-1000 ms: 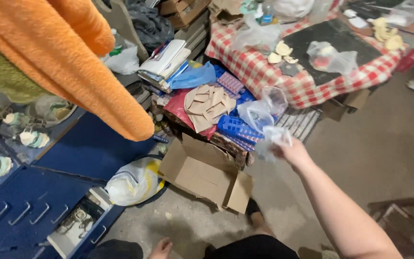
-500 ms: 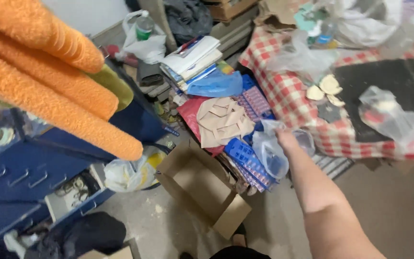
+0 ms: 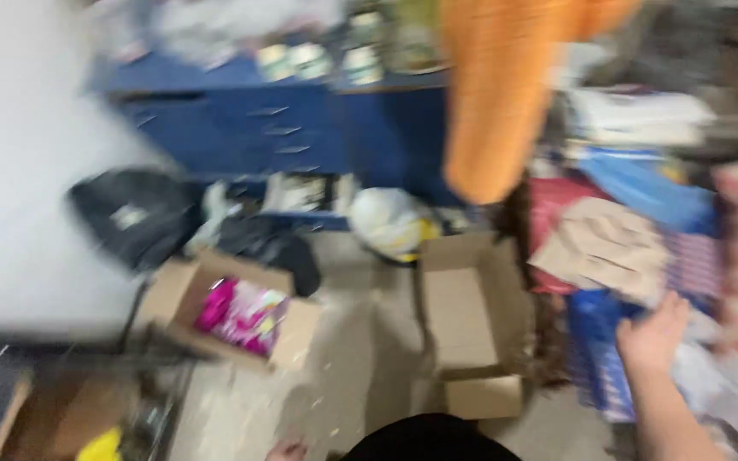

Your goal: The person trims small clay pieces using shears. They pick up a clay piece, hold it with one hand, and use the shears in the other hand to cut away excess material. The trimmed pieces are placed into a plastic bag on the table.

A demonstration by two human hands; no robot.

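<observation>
head view, blurred: the right hand (image 3: 653,331) reaches forward at right, its fingers hidden in clear plastic bags (image 3: 711,376) over a blue crate (image 3: 595,358); whether the fingers are clamped cannot be told. an empty box (image 3: 471,312) lies just left. the left hand (image 3: 288,449) barely shows at the bottom edge.

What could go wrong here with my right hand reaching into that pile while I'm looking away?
The right hand rests on a loose heap of clear plastic bags and a blue crate; reaching blind could tip the stacked cardboard pieces down. The open empty box and the box with pink packets crowd the floor, so a step could trip. The picture is blurred, so the grip is unclear.
</observation>
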